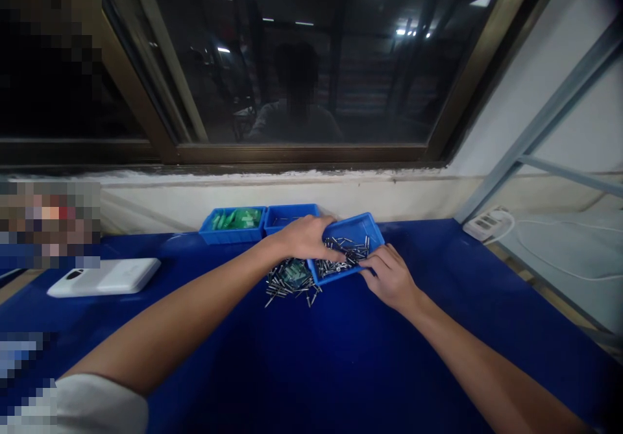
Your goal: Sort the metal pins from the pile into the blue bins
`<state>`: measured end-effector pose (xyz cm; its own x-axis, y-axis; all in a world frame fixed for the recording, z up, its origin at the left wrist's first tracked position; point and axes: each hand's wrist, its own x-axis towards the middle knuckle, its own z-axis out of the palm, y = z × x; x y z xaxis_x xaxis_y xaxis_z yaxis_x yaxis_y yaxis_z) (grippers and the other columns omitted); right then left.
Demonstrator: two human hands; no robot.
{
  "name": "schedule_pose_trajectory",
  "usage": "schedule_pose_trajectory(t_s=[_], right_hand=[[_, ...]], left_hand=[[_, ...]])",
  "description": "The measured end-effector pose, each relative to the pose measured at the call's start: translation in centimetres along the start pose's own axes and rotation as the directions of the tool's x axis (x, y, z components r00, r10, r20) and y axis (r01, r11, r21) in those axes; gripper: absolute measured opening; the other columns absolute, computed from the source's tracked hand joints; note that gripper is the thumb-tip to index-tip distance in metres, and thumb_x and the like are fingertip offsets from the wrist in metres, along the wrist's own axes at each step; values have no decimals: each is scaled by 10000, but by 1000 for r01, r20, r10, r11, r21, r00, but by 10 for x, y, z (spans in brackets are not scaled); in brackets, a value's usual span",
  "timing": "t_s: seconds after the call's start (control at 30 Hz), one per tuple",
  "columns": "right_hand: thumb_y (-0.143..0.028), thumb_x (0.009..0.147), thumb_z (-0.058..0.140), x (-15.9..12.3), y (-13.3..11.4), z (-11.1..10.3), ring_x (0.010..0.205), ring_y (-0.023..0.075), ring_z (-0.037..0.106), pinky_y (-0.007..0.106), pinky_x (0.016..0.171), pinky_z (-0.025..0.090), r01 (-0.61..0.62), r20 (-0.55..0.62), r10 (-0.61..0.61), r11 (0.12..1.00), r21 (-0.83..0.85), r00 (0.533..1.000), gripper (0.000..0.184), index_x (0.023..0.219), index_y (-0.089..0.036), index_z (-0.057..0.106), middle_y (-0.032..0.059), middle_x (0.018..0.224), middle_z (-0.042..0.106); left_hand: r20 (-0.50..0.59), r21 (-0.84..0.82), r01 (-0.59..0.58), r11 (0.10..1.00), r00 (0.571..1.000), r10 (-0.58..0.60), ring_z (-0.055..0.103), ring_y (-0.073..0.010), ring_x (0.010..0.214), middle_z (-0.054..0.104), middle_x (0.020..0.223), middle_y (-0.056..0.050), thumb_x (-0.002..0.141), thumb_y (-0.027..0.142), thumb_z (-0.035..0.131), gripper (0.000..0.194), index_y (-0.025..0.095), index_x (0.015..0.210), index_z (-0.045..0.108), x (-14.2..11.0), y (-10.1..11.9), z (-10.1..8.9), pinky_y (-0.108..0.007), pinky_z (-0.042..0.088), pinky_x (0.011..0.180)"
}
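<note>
A tilted blue plastic bin (357,226) has many small metal pins, perhaps rivets (341,255), gathered in its near part. My left hand (309,236) grips its left side, the thumb reaching in over the pins. At the near right rim, the fingers of my right hand (389,275) are curled over the edge, with their tips close to the pins. A loose heap of similar metal pins (280,285) lies on the blue table, partly under my left hand, with a greenish clear packet (294,273) among them.
Behind stand a blue bin (232,234) of green packets and another blue bin (287,213) with a few pins. A white power-bank-like device (109,277) lies left. A power strip (487,223) sits right, beside a metal frame (535,129). A window ledge runs behind.
</note>
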<state>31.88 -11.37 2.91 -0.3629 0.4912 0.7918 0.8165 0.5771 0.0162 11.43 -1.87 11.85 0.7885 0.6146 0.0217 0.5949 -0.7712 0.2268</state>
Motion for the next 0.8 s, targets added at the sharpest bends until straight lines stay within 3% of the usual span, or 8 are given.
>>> schedule_pose_trajectory(t_s=[0.1, 0.2, 0.33, 0.5, 0.8], right_hand=[[-118, 752, 595, -2, -3, -2, 667, 144, 534, 313, 659, 391, -5, 5, 5, 1000, 16, 1000, 68, 743, -183, 581, 16, 684, 567], [-112, 755, 590, -2, -7, -4, 659, 141, 533, 314, 660, 394, -17, 8, 17, 1000, 5, 1000, 73, 732, -180, 576, 18, 685, 566], [-109, 760, 581, -2, -7, -6, 650, 139, 528, 313, 657, 392, -36, 13, 36, 999, -1, 999, 83, 727, -185, 578, 16, 683, 564], [-124, 764, 587, -3, -5, -7, 654, 140, 533, 312, 649, 395, -41, 14, 41, 999, 7, 999, 74, 727, -188, 580, 16, 682, 562], [-108, 749, 603, -5, -6, -8, 649, 138, 533, 315, 654, 406, -48, -4, 48, 999, -3, 999, 84, 714, -182, 583, 11, 674, 558]], left_hand=[[14, 41, 16, 999, 1000, -16, 586, -271, 826, 616, 960, -134, 555, 610, 645, 872, 129, 1254, 445, 0, 6, 0, -315, 411, 635], [19, 99, 37, 994, 999, -40, 586, -289, 797, 620, 902, -147, 538, 601, 652, 889, 97, 1242, 451, 3, 7, 5, -326, 408, 611], [-9, 106, 25, 994, 1000, -24, 588, -264, 733, 625, 828, -130, 576, 546, 634, 766, 85, 1177, 516, 9, 4, 9, -324, 401, 587], [13, -64, -50, 997, 999, 51, 593, -208, 730, 649, 838, -66, 639, 431, 611, 537, 155, 1100, 590, 13, 0, 1, -303, 411, 619], [81, -211, -39, 977, 995, 57, 601, -187, 754, 673, 865, -38, 675, 347, 601, 391, 181, 1029, 628, 14, -6, -1, -291, 423, 633]])
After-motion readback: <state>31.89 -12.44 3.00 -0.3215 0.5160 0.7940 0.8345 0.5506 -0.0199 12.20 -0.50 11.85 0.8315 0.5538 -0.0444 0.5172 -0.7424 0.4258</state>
